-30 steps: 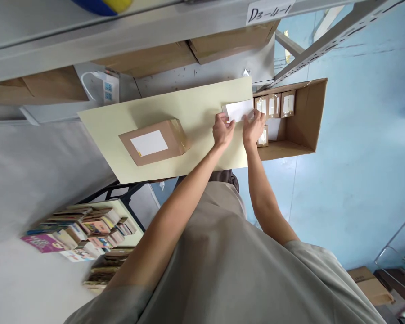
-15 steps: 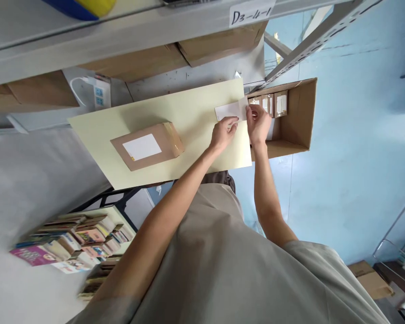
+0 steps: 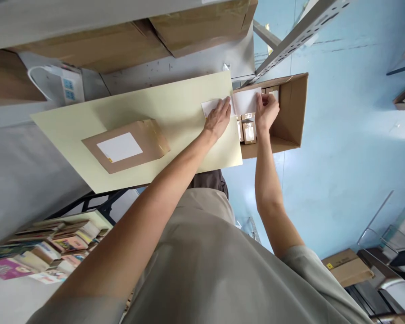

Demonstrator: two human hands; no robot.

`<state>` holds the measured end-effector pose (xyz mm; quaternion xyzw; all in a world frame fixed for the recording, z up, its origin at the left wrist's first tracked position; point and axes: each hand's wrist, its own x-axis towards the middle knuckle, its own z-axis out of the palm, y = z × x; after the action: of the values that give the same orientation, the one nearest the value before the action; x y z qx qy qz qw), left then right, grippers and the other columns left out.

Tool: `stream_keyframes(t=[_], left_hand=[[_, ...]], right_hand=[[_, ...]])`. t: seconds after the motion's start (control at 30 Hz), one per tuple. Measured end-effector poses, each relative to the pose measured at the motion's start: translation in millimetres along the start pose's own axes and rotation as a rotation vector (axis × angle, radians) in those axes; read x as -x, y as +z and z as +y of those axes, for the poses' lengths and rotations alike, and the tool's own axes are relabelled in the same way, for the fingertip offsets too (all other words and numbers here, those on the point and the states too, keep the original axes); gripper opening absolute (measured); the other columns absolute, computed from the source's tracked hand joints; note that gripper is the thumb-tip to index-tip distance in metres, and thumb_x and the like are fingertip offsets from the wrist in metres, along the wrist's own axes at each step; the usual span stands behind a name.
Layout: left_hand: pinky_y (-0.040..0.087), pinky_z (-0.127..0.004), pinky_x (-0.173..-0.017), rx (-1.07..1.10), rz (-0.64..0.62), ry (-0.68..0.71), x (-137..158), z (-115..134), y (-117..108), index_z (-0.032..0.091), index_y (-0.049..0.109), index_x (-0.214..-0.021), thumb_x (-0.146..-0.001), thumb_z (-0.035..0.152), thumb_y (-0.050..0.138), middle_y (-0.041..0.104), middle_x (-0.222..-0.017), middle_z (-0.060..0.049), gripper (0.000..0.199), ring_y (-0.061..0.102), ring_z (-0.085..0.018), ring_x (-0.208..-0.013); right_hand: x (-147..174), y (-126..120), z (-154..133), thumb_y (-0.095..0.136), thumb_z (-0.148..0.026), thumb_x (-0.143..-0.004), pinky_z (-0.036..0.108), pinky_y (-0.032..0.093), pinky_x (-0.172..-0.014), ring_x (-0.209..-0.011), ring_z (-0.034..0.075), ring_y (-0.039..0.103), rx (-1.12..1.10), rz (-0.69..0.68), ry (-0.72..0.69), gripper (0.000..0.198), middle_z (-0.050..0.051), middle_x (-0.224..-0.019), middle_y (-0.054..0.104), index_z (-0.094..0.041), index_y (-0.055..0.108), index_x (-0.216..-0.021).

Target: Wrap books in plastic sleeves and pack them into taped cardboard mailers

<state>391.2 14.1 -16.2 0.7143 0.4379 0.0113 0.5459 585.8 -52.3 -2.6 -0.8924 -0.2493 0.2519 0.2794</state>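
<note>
On the pale yellow board (image 3: pixel 175 101), my left hand (image 3: pixel 218 119) lies flat with its fingers stretched over a white paper label (image 3: pixel 208 106), covering part of it. My right hand (image 3: pixel 267 111) pinches the far right end of a white paper sheet (image 3: pixel 247 101), which reaches past the board's edge over the open cardboard box (image 3: pixel 290 114). My left hand hides where the two white pieces meet, so I cannot tell whether they are joined. To the left, a brown cardboard parcel (image 3: pixel 151 155) with a white label rests on the board.
Several small taped boxes (image 3: pixel 249 132) sit inside the open carton. Behind the board stands a metal shelf with large cartons (image 3: pixel 202 29) and a white power strip (image 3: pixel 70 85). Stacked books (image 3: pixel 54 247) are at lower left. A metal upright (image 3: pixel 290 40) rises behind the carton.
My right hand has drawn the white sheet rightward over the carton. My left hand has flattened from curled fingers onto the label. The whole view has shifted, with things appearing farther left.
</note>
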Motion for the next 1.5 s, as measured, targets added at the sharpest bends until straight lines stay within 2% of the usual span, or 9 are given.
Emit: stream_keyframes(t=[0.3,0.57,0.8,0.93,1.03,1.13,1.27,1.37,1.5], left_hand=[[0.035,-0.075,-0.148,-0.058,0.024,0.01,-4.4,8.6,-3.0,0.022,0.07,-0.166,-0.114,0.038,0.067,0.054,-0.187,-0.019,0.055,0.036,-0.051,-0.18],[0.034,-0.078,-0.149,-0.193,-0.075,-0.015,-9.1,1.7,-3.0,0.02,0.061,-0.177,-0.111,0.019,0.053,0.044,-0.196,-0.014,0.067,0.03,-0.047,-0.184],[0.038,-0.079,-0.148,-0.161,-0.071,-0.018,-9.0,4.4,-1.3,0.023,0.063,-0.177,-0.113,0.028,0.055,0.044,-0.196,-0.01,0.065,0.028,-0.047,-0.185],[0.042,-0.082,-0.143,-0.181,-0.101,-0.012,-9.8,7.9,-4.7,0.023,0.06,-0.176,-0.106,0.031,0.066,0.036,-0.2,-0.01,0.071,0.028,-0.047,-0.185],[0.039,-0.064,-0.15,-0.086,-0.046,0.049,-1.0,12.2,-16.7,0.021,0.072,-0.162,-0.105,0.033,0.073,0.044,-0.196,-0.013,0.058,0.037,-0.039,-0.184],[0.042,-0.053,-0.149,0.104,0.059,0.007,33.8,17.0,-39.5,0.025,0.081,-0.145,-0.099,0.034,0.083,0.065,-0.18,-0.017,0.048,0.053,-0.034,-0.176],[0.069,-0.054,-0.12,0.5,0.012,-0.201,123.3,21.0,-82.5,0.022,0.085,-0.123,-0.102,0.043,0.075,0.088,-0.141,-0.019,0.031,0.085,-0.033,-0.132],[0.074,-0.049,-0.105,0.686,0.035,-0.19,195.8,23.6,-114.9,0.023,0.088,-0.112,-0.098,0.05,0.079,0.092,-0.126,-0.016,0.032,0.088,-0.028,-0.11],[0.075,-0.047,-0.1,0.69,0.14,-0.179,263.5,23.6,-146.5,0.026,0.09,-0.102,-0.096,0.058,0.086,0.092,-0.11,-0.013,0.034,0.088,-0.026,-0.102]], right_hand=[[-14.8,12.7,38.9,0.06,-0.05,-0.122,0.054,0.065,-0.118,-0.113,0.03,0.082,-0.042,0.008,0.016,0.035,0.009,-0.112,0.083,-0.02,0.077,-0.111],[-11.7,27.6,20.9,0.064,-0.042,-0.121,0.042,0.063,-0.119,-0.119,0.026,0.082,-0.003,-0.089,0.047,0.026,0.014,-0.127,0.087,-0.021,0.08,-0.118],[19.4,9.8,62.0,0.058,-0.03,-0.119,0.049,0.062,-0.119,-0.123,0.03,0.084,0.101,0.102,0.424,0.025,0.023,-0.128,0.086,-0.014,0.076,-0.112],[40.5,-9.7,69.8,0.06,-0.035,-0.119,0.045,0.064,-0.112,-0.115,0.028,0.085,0.054,0.212,0.368,0.025,0.017,-0.117,0.086,-0.019,0.074,-0.104],[55.8,-16.5,48.3,0.061,-0.045,-0.118,0.046,0.065,-0.11,-0.11,0.026,0.081,-0.083,0.224,0.233,0.031,0.01,-0.109,0.084,-0.023,0.071,-0.098],[78.5,-18.2,16.1,0.064,-0.06,-0.114,0.043,0.067,-0.102,-0.099,0.023,0.077,-0.283,0.19,0.107,0.042,0.004,-0.095,0.077,-0.026,0.069,-0.091],[120.7,-18.1,-23.4,0.073,-0.072,-0.107,0.038,0.068,-0.085,-0.082,0.019,0.07,-0.535,0.035,0.092,0.052,0.0,-0.082,0.068,-0.026,0.068,-0.085],[150.5,-16.5,-47.5,0.081,-0.076,-0.1,0.037,0.067,-0.077,-0.075,0.017,0.066,-0.641,-0.12,0.091,0.055,-0.002,-0.079,0.066,-0.026,0.067,-0.082],[180.8,-8.8,-81.3,0.084,-0.083,-0.094,0.036,0.067,-0.075,-0.074,0.016,0.066,-0.64,-0.253,0.0,0.061,-0.003,-0.078,0.065,-0.027,0.067,-0.079]])
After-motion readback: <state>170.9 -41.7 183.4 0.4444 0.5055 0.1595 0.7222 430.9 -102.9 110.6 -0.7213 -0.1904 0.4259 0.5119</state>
